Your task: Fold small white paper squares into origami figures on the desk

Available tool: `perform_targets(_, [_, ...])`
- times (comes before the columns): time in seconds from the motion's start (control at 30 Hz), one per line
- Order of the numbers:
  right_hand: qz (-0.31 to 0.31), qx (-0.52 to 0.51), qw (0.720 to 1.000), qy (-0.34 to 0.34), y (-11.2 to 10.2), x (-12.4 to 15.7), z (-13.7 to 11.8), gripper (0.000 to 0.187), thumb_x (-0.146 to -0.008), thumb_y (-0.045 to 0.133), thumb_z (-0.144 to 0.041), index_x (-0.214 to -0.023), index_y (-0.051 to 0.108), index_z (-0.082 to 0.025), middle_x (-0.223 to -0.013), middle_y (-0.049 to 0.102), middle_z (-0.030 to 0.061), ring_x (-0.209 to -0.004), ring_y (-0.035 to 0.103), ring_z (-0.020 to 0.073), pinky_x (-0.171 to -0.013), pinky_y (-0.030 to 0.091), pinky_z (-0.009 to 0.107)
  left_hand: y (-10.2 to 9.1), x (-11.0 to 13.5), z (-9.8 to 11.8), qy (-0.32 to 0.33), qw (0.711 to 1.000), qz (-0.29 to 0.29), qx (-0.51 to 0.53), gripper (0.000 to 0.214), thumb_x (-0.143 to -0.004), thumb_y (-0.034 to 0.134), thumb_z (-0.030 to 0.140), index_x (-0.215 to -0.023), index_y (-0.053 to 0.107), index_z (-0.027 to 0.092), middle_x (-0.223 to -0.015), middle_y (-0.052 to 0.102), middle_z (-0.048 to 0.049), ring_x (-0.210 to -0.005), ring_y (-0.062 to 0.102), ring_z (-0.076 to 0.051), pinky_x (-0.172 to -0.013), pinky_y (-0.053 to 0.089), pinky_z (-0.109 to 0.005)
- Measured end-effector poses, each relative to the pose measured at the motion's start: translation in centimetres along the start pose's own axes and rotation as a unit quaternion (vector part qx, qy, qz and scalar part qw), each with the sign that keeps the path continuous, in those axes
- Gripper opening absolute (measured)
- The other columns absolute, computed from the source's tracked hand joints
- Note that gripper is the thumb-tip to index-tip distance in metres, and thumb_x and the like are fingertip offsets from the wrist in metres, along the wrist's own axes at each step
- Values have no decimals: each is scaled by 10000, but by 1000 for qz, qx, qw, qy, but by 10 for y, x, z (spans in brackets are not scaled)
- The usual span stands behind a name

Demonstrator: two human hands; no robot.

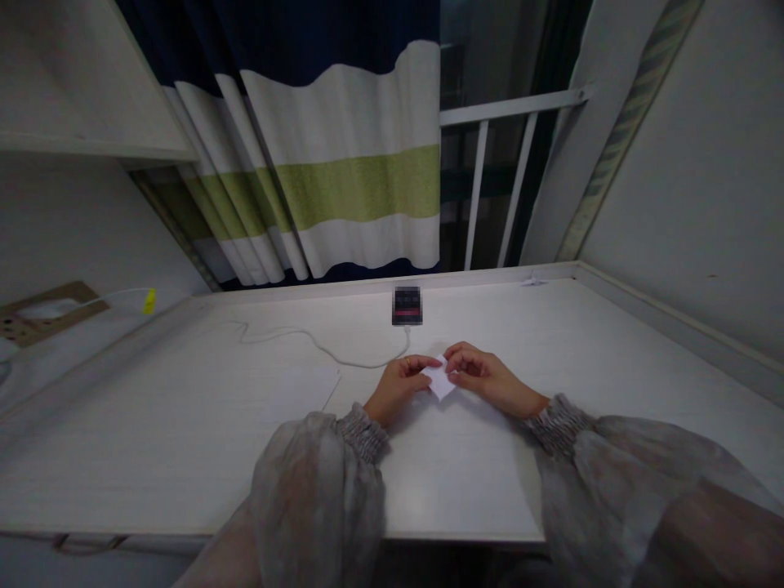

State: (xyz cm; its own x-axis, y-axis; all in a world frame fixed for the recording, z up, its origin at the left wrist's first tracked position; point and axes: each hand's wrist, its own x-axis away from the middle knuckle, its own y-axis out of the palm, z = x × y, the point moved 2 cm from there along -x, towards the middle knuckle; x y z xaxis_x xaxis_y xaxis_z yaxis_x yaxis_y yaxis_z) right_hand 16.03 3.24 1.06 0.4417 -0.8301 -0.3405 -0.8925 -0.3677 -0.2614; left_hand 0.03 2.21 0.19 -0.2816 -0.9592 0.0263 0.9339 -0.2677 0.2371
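Observation:
A small folded piece of white paper (439,382) lies on the white table (184,441) between my two hands. My left hand (401,384) pinches its left edge with curled fingers. My right hand (483,378) grips its right side, fingers bent over the top of it. Both wrists rest on the table, in sheer grey sleeves with gathered cuffs.
A flat white sheet (300,392) lies left of my hands. A small dark device (407,305) stands near the table's back edge with a white cable (294,335) trailing left. A striped curtain (343,180) and white railing (508,106) are behind; a wall rises at right.

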Motion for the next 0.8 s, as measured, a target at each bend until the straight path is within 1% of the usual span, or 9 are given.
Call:
perform_targets(0.17, [7, 18, 1000, -19, -3, 0, 4, 119, -736, 595, -272, -801, 613, -174, -942, 497, 46, -727, 495, 117, -693, 428, 294, 0, 0, 0, -10, 998, -9, 58, 307, -527, 664, 101, -834, 670, 105, -771, 645, -41, -634, 533, -90, -621, 387, -224])
perform_targets(0.2, [9, 37, 999, -29, -4, 0, 3, 115, -751, 583, -270, -811, 619, -180, -946, 498, 49, -749, 504, 125, -705, 434, 300, 1, 0, 1, -11, 998, -9, 63, 312, -526, 670, 103, -838, 672, 104, -766, 644, -43, -635, 533, -91, -619, 388, -223])
perform_targets(0.27, [9, 110, 992, -64, -5, 2, -1, 120, -781, 554, -261, -834, 637, -192, -963, 499, 58, -804, 513, 142, -741, 439, 319, 0, -1, 1, -15, 998, -1, 67, 317, -519, 675, 94, -837, 674, 103, -750, 640, -40, -620, 528, -86, -605, 388, -216])
perform_targets(0.33, [3, 214, 970, -118, -5, 4, -7, 142, -806, 531, -252, -856, 654, -203, -1003, 501, 75, -872, 506, 166, -786, 430, 351, -1, -1, 1, -22, 997, 12, 66, 318, -514, 667, 75, -831, 676, 103, -724, 631, -30, -585, 513, -72, -581, 384, -205])
perform_targets(0.43, [-16, 348, 915, -203, -4, 7, -19, 149, -807, 539, -263, -875, 662, -213, -1042, 530, 93, -959, 481, 211, -829, 401, 413, -2, -1, 2, -25, 997, 35, 66, 297, -526, 643, 57, -818, 677, 97, -676, 613, -18, -533, 484, -51, -542, 373, -189])
perform_targets(0.5, [-42, 392, 888, -237, -3, 8, -23, 155, -807, 544, -274, -892, 658, -211, -996, 569, 92, -945, 491, 217, -817, 402, 421, -2, -1, 3, -27, 996, 48, 64, 284, -538, 627, 47, -813, 676, 96, -680, 613, -19, -525, 482, -46, -538, 377, -186])
perform_targets(0.53, [-54, 401, 882, -244, -2, 8, -25, 160, -811, 538, -274, -897, 655, -206, -959, 585, 89, -912, 504, 209, -796, 413, 410, -2, 0, 3, -30, 996, 51, 62, 280, -542, 621, 42, -811, 676, 97, -691, 616, -21, -526, 483, -46, -542, 382, -186])
perform_targets(0.63, [-65, 399, 881, -245, -1, 8, -25, 172, -829, 512, -275, -883, 653, -194, -884, 603, 80, -843, 525, 188, -748, 442, 374, -1, 1, 5, -35, 997, 51, 52, 275, -550, 605, 28, -806, 677, 100, -709, 621, -23, -537, 486, -47, -561, 396, -190])
perform_targets(0.8, [-64, 386, 889, -237, 1, 9, -24, 195, -843, 486, -282, -876, 653, -186, -874, 603, 80, -823, 537, 173, -734, 473, 345, -1, 2, 4, -38, 997, 51, 38, 272, -555, 597, 22, -805, 678, 92, -730, 630, -38, -566, 496, -56, -576, 395, -194])
